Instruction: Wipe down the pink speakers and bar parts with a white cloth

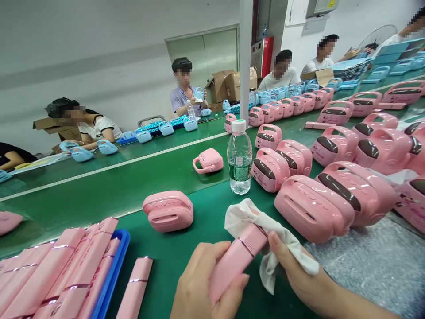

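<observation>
Apparently mid-wipe: in front of the bottle (239, 166), my left hand (195, 279) grips a microphone (236, 260), right hand (295, 270) a cloth (241, 217). Trayed microphones (71, 268) left of bottle: can't tell if wiped.

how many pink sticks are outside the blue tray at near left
4 visible: the held stick in the left hand; a loose stick right of the blue tray; and two farther sticks among the pink speakers at right. Others may be hidden there.

The held stick (229, 268) looks like smooth plastic — its thin band (246, 247) shines like metal. The rag (241, 218) is dull cloth. The bottle (240, 171) is clear plastic — the bubble wrap (361, 261) looks bumpy.
</observation>
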{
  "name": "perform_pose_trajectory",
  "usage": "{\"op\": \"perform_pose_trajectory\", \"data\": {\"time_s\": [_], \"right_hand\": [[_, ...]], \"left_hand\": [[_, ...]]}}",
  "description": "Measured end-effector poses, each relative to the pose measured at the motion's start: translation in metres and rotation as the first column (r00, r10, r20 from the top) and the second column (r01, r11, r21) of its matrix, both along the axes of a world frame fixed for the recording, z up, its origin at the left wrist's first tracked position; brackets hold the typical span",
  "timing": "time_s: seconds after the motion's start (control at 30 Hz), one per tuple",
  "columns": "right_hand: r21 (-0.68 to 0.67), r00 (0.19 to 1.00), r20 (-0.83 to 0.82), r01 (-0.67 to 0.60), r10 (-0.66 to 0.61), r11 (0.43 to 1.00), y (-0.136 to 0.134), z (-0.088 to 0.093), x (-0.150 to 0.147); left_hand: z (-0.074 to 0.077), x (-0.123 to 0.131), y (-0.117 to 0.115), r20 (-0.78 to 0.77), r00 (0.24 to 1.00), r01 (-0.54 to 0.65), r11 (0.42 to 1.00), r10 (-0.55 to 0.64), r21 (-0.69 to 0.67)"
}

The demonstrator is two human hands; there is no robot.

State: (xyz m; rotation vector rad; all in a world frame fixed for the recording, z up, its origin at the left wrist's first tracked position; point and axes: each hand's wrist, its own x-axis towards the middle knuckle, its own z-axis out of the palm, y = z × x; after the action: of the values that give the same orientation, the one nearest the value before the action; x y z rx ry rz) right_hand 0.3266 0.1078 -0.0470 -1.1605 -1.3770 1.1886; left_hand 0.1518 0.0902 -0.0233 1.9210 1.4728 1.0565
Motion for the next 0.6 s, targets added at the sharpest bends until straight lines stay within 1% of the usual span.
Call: {"op": "perform_pose_trajectory", "data": {"time_s": [0.07,0.13,0.17,0.23,0.27,0.3,0.33,0.4,0.43,0.47,0.5,0.6], "right_hand": [[0.021,0.995,0.024,0.097,-0.097,0.995,0.004,-0.001,-0.001],[0.015,0.988,0.044,0.15,-0.151,0.989,0.009,0.0,0.002],[0.0,0.985,0.048,0.166,-0.166,0.986,0.011,0.001,0.004],[-0.035,0.982,0.036,0.189,-0.187,0.981,0.012,0.005,0.008],[-0.048,0.981,0.022,0.194,-0.194,0.98,0.012,0.008,0.009],[-0.051,0.98,0.006,0.197,-0.197,0.979,0.011,0.011,0.01],[-0.049,0.981,-0.011,0.194,-0.195,0.98,0.01,0.014,0.011],[-0.028,0.98,-0.037,0.194,-0.195,0.981,0.007,0.02,0.011],[-0.012,0.979,-0.042,0.2,-0.2,0.98,0.005,0.023,0.011],[0.002,0.979,-0.042,0.201,-0.201,0.98,0.004,0.025,0.011],[0.013,0.98,-0.041,0.194,-0.194,0.981,0.003,0.026,0.011],[0.032,0.99,-0.03,0.136,-0.135,0.99,0.002,0.027,0.013]], "left_hand": [[0.003,-0.005,0.0,-0.009,0.999,-0.03,0.998,0.031,0.063],[0.009,-0.011,-0.001,0.013,0.996,-0.092,0.994,0.091,0.062],[0.013,-0.012,-0.002,0.026,0.991,-0.136,0.99,0.135,0.031],[0.02,-0.014,-0.004,0.059,0.973,-0.22,0.973,0.225,-0.074],[0.023,-0.013,-0.004,0.09,0.964,-0.24,0.963,0.252,-0.126],[0.025,-0.012,-0.004,0.145,0.957,-0.225,0.96,0.249,-0.165],[0.026,-0.009,-0.003,0.228,0.948,-0.18,0.965,0.221,-0.191],[0.028,-0.002,-0.002,0.405,0.904,-0.063,0.979,0.137,-0.192],[0.028,0.002,-0.001,0.46,0.881,-0.031,0.984,0.11,-0.175],[0.028,0.007,-0.001,0.485,0.868,-0.029,0.987,0.103,-0.158],[0.029,0.011,-0.001,0.487,0.866,-0.051,0.988,0.115,-0.143],[0.034,0.022,-0.005,0.5,0.847,-0.126,0.982,0.179,-0.138]]}}
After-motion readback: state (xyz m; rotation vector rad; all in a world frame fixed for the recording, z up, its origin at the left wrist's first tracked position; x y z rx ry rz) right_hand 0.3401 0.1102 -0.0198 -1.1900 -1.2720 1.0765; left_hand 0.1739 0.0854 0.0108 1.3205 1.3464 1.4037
